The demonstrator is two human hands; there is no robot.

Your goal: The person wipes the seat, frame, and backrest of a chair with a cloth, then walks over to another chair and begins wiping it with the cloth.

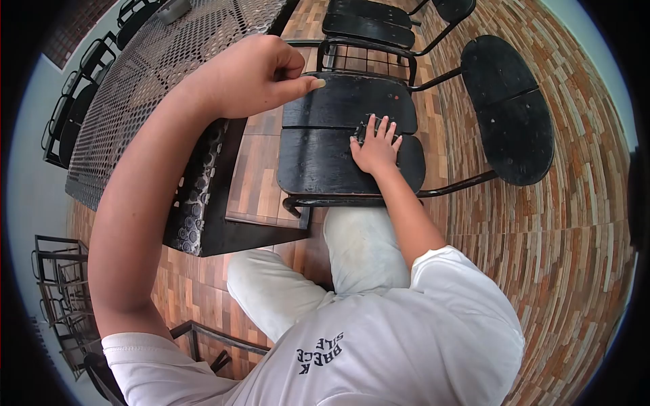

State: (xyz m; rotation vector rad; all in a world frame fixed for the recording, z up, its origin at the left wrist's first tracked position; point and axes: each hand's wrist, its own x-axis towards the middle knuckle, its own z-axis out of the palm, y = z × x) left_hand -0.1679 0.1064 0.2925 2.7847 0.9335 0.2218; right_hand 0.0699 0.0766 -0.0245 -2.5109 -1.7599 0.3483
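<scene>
A black chair seat with a slit across its middle is in front of my knees. My right hand lies flat on it, fingers spread. A dark, crumpled-looking patch shows at its fingertips and under the palm; I cannot tell what it is. My left hand is raised close to the camera, over the gap between the table and the chair. Its fingers are curled in and the thumb points right. The inside of that hand is hidden, and nothing shows sticking out of it.
At left stands a black table of perforated metal, with a grey container at its far end. The chair's black backrest extends right. Another black chair is behind it. Stacked metal frames stand lower left.
</scene>
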